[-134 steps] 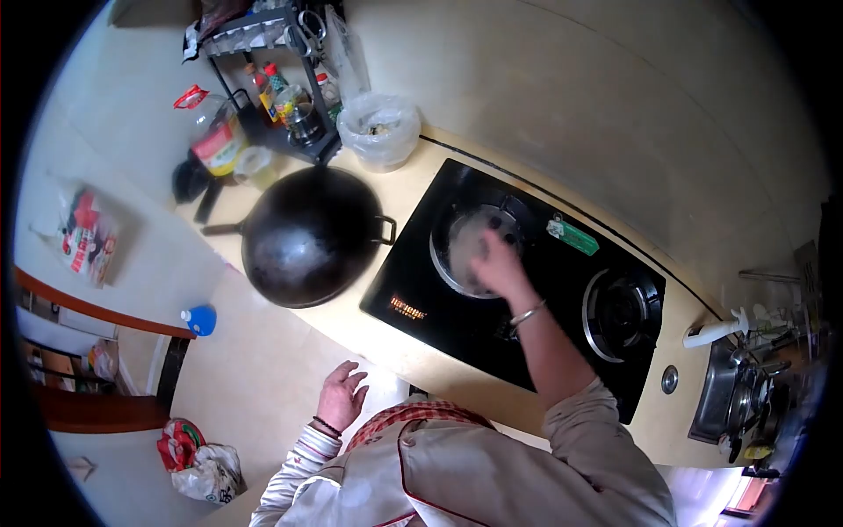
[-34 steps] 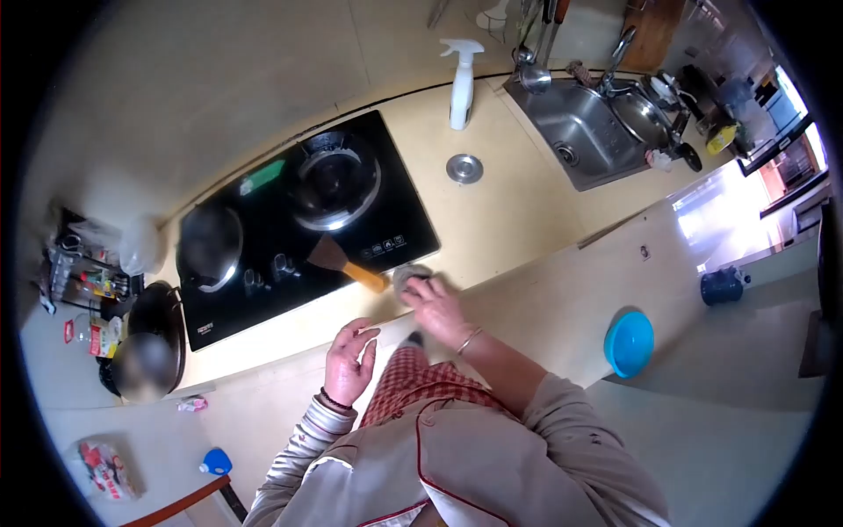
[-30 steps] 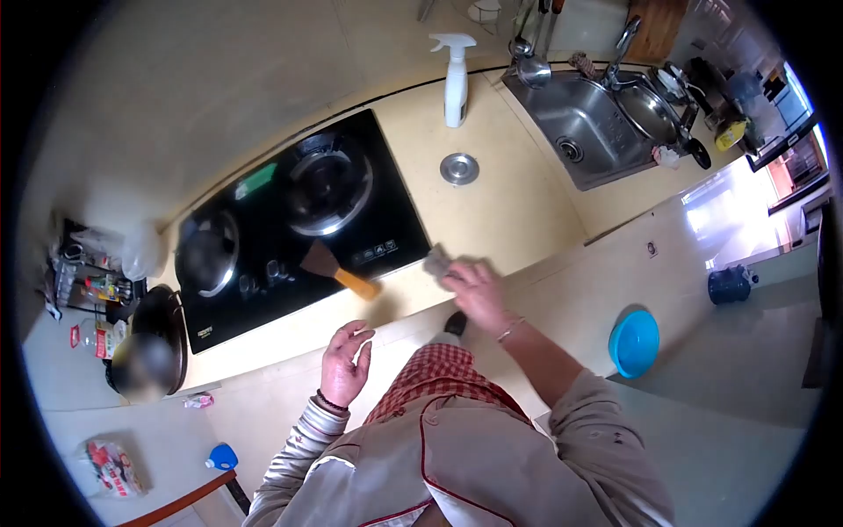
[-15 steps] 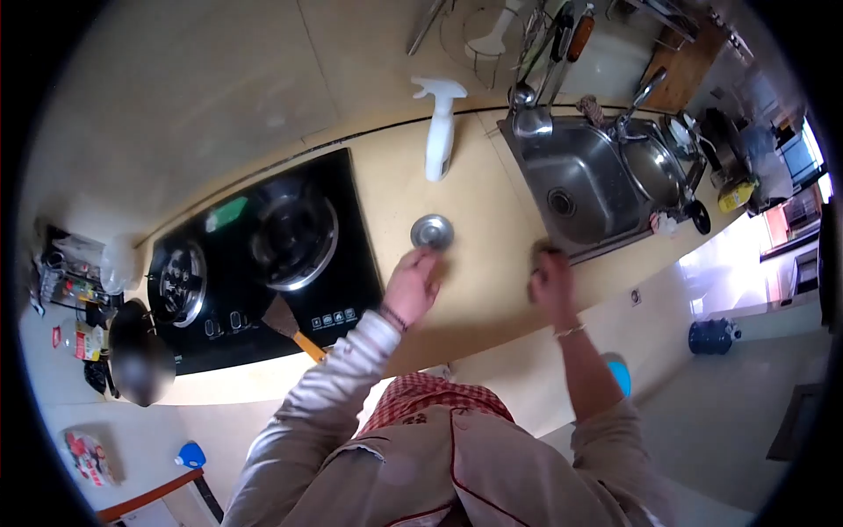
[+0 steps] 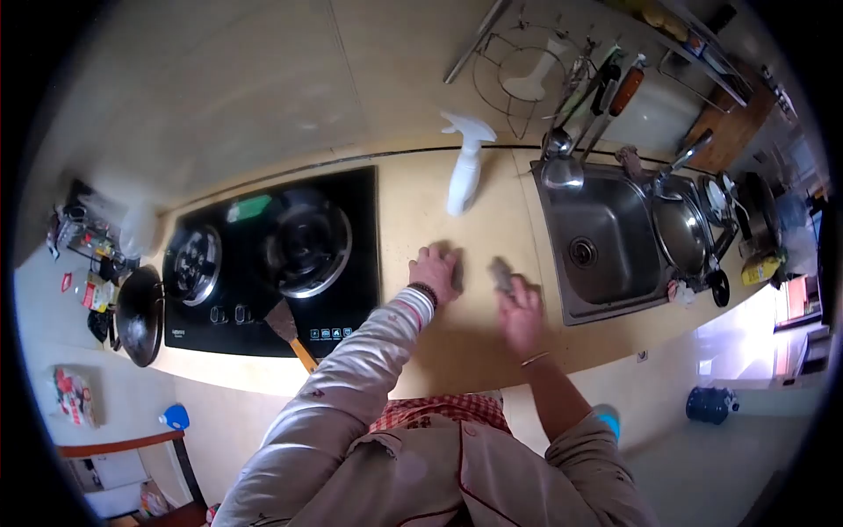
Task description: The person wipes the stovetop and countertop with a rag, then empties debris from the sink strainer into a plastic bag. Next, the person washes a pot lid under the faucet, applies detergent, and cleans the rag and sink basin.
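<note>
My left hand (image 5: pixel 434 270) is palm down, low over the beige counter (image 5: pixel 492 220), its fingers curled. A dark patch shows at its right side; I cannot make out whether it is a thing or a shadow. The small round metal dish seen earlier is out of sight, perhaps under this hand. My right hand (image 5: pixel 521 312) is to the right, closed on a small grey-brown scrubber-like piece (image 5: pixel 501 274) that sticks out past its fingertips, blurred. Beyond both hands a white spray bottle (image 5: pixel 465 176) stands upright on the counter.
Left is a black glass gas hob (image 5: pixel 263 299) with two burners and a spatula (image 5: pixel 285 327) over its front edge. A wok (image 5: pixel 139 316) sits at the far left. To the right is a steel sink (image 5: pixel 597 211), with ladles (image 5: pixel 562 171) hanging behind it.
The view has shifted. My right hand has come leftward, nearer my left hand, with the grey-brown piece. The metal dish, visible before at my left fingertips, no longer shows.
</note>
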Action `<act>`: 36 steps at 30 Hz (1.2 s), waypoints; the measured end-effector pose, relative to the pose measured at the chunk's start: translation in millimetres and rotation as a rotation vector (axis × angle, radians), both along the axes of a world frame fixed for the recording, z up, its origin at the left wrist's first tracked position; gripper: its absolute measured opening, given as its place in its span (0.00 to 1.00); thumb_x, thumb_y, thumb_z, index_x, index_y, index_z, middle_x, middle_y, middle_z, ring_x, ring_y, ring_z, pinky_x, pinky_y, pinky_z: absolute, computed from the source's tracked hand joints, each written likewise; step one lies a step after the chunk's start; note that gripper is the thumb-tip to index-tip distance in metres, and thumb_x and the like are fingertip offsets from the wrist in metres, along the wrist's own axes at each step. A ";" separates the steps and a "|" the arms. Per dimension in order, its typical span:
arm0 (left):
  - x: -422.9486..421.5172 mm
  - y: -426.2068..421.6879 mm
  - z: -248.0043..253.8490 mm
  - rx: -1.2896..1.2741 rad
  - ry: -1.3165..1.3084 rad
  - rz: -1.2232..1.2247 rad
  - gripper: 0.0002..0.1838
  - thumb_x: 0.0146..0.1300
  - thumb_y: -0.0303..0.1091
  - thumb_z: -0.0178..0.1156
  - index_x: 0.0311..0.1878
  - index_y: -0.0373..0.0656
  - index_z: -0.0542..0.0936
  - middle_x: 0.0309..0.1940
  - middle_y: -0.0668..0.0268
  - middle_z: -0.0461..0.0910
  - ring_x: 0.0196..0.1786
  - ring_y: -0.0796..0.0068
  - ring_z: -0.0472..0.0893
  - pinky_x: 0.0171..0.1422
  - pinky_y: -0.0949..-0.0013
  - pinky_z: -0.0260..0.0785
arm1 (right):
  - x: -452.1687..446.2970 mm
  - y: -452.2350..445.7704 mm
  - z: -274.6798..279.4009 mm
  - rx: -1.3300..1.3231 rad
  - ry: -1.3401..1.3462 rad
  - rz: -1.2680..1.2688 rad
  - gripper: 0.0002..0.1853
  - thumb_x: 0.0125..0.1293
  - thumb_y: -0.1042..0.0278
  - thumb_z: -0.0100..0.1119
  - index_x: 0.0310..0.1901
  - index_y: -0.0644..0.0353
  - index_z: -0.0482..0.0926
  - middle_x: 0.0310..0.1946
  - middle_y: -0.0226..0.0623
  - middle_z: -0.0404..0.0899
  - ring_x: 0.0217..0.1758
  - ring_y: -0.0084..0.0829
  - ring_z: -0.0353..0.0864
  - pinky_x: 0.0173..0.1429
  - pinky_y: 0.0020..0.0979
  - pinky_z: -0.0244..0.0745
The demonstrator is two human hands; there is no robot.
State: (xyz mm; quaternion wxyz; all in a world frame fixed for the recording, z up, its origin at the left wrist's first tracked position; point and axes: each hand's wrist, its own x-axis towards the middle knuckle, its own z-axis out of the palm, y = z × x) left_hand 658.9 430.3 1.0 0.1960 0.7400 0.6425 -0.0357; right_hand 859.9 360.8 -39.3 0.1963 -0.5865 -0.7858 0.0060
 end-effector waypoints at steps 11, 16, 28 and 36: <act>-73.2 -129.1 57.9 0.292 -0.285 0.133 0.39 0.34 0.40 0.68 0.57 0.48 0.70 0.50 0.53 0.67 0.52 0.53 0.67 0.55 0.55 0.64 | -102.4 -42.9 -3.1 -0.006 0.065 0.726 0.19 0.49 0.63 0.52 0.45 0.57 0.77 0.53 0.39 0.70 0.48 0.41 0.69 0.50 0.41 0.64; -87.9 -171.9 73.9 0.238 -0.281 0.303 0.42 0.33 0.36 0.68 0.59 0.47 0.68 0.50 0.51 0.67 0.49 0.52 0.68 0.55 0.56 0.64 | -158.6 38.8 -13.4 -0.106 0.057 0.708 0.14 0.50 0.66 0.56 0.40 0.58 0.79 0.59 0.33 0.67 0.59 0.37 0.62 0.53 0.41 0.60; -82.8 -187.9 71.1 0.283 -0.308 0.413 0.42 0.32 0.35 0.68 0.59 0.46 0.69 0.52 0.50 0.66 0.52 0.51 0.67 0.58 0.55 0.62 | -192.3 122.4 -23.0 -0.017 0.060 0.253 0.17 0.55 0.66 0.52 0.47 0.55 0.77 0.60 0.35 0.66 0.56 0.40 0.63 0.55 0.42 0.60; -85.7 -182.1 67.3 0.272 -0.313 0.371 0.40 0.33 0.36 0.69 0.58 0.45 0.70 0.51 0.50 0.66 0.52 0.51 0.68 0.57 0.55 0.63 | -101.9 108.8 4.3 -0.166 0.063 -0.077 0.30 0.52 0.52 0.61 0.56 0.53 0.69 0.62 0.43 0.60 0.64 0.45 0.57 0.63 0.45 0.55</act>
